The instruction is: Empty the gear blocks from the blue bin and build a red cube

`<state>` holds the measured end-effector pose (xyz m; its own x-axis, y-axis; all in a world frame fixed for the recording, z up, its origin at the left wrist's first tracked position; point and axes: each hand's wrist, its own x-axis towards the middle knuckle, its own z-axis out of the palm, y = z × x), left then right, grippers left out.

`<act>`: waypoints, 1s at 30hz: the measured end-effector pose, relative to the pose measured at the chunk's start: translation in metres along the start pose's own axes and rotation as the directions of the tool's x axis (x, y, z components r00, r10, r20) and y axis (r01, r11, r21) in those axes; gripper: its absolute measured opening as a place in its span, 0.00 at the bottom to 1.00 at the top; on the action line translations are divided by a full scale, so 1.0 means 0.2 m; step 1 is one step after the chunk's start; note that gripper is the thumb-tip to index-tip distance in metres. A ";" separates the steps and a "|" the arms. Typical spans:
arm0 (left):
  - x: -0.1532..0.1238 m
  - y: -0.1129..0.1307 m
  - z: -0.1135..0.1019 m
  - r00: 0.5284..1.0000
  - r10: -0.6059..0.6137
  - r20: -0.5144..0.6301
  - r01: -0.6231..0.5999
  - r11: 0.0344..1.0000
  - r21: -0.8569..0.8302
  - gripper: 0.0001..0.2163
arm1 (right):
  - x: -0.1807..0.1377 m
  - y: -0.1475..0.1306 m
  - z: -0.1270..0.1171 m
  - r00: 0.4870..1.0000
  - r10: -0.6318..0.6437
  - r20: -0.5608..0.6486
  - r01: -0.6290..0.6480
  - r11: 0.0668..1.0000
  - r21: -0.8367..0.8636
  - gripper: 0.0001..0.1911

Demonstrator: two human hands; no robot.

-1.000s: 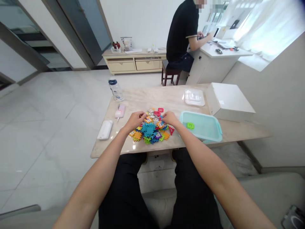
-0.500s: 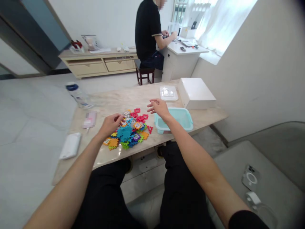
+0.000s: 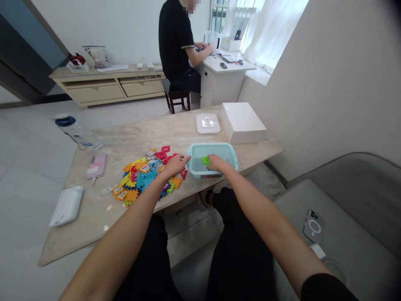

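1. At the far left of the table (image 3: 131, 136), a white device (image 3: 67, 206) lies near the edge, a cable running from it to a partly blurred pink item (image 3: 97, 166).
2. Behind them, a clear bottle (image 3: 83, 136) with a blue band around its top stands near the table's far left corner.
3. Next comes a loose heap of gear-shaped plastic pieces (image 3: 145, 179) in orange, yellow, blue, red, green and purple, spread flat over the tabletop.
4. The left hand (image 3: 175, 166) is above the heap's right side, its fingers stretched toward the near-left rim of the tub. The view does not show whether they touch or grip that rim.
5. In the background, a co-worker in a black shirt (image 3: 175, 46) sits on a dark stool (image 3: 177, 97), both hands at a white desk (image 3: 224, 67).
6. The light-blue tub (image 3: 230, 156) sits just right of the heap. One green piece (image 3: 206, 160) is within it.
7. The right hand (image 3: 217, 163) reaches into the tub, fingertips at the green piece; whether they are clamped on it cannot be told.
8. Behind the tub lies a clear plastic container (image 3: 208, 123), with a white box (image 3: 242, 121) beside it.
9. Farthest right, a phone (image 3: 313, 226) rests on the grey seat (image 3: 338, 209).
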<state>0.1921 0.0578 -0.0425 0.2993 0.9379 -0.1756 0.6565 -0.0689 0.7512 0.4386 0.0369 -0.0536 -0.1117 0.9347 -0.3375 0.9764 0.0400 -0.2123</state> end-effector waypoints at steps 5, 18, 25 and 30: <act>0.05 0.02 0.04 0.998 -0.058 0.021 0.060 0.993 -0.102 0.25 | 0.04 -0.05 0.03 1.000 0.007 -0.014 -0.007 0.999 -0.051 0.22; -0.05 0.00 -0.12 0.994 0.061 -0.089 -0.071 0.991 -0.114 0.24 | 0.09 -0.12 0.05 0.985 -0.120 -0.124 0.113 0.992 -0.064 0.21; -0.09 0.13 -0.13 0.958 0.083 -0.274 -0.097 0.995 -0.038 0.20 | 0.05 -0.12 0.03 0.978 -0.073 -0.198 0.079 0.997 0.020 0.19; -0.07 0.18 -0.10 0.951 0.127 -0.283 -0.142 0.989 -0.032 0.18 | 0.01 -0.05 -0.01 0.975 -0.068 -0.214 0.081 0.995 0.055 0.23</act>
<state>0.1973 0.0494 0.0004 0.1720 0.9791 0.1086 0.5851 -0.1902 0.7884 0.4297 0.0383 -0.0504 -0.1357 0.9836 -0.1185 0.9525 0.0966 -0.2888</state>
